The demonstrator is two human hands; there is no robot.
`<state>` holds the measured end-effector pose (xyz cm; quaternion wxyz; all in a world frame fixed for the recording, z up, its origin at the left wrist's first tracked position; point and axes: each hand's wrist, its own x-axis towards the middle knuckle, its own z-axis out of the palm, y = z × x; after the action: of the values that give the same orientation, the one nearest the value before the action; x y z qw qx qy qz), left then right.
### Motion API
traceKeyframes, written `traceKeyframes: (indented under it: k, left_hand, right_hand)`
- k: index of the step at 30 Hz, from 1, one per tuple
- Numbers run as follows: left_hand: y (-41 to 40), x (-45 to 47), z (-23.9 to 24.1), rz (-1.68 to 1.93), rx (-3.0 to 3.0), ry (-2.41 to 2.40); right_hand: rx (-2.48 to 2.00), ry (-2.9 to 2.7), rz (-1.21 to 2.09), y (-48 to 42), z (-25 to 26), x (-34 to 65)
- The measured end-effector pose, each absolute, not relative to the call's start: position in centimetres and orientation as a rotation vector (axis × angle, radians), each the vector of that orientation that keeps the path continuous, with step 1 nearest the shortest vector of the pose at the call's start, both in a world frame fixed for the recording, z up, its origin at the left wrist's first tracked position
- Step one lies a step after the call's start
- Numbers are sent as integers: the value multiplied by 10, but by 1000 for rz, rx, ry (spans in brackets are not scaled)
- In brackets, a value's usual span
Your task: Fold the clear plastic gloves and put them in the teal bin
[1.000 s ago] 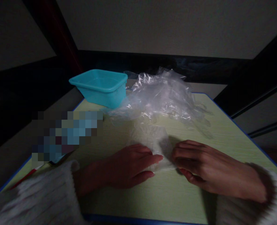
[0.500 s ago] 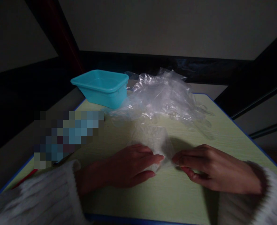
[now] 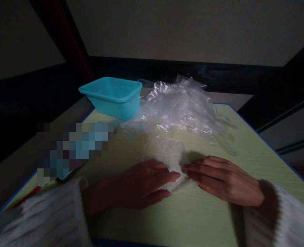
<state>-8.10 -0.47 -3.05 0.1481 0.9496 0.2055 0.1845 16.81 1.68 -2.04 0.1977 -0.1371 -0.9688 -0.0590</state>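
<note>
A folded clear plastic glove [image 3: 168, 154] lies flat on the pale green table [image 3: 249, 151] in front of me. My left hand [image 3: 144, 183] rests on its near left part, fingers stretched out flat and pressing it down. My right hand [image 3: 218, 178] lies on the glove's right edge, its fingers straight and pointing left, the tips almost meeting those of the left hand. Both wrists come out of white knitted sleeves.
A heap of clear plastic gloves [image 3: 182, 106] fills the far middle of the table. A turquoise plastic tub [image 3: 112, 96] stands at the far left corner. A blurred-out packet [image 3: 74, 147] lies at the left edge. The room is dark.
My right hand has slid left along the glove's right edge and flattened its fingers on it. The left hand has stayed where it was.
</note>
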Motion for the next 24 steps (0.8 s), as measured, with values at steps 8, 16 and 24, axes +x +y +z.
traceKeyframes:
  k: [8,16,24]
  left_hand:
    - [-4,-85,-25,596,2545,730]
    - [8,-87,-21,725,2173,1136]
    - [11,-88,-20,694,2084,1218]
  right_hand:
    - [-333,-2793,-209,24,-25,171]
    - [-357,-2803,-87,24,-26,173]
    - [-401,-2807,-12,23,-22,173]
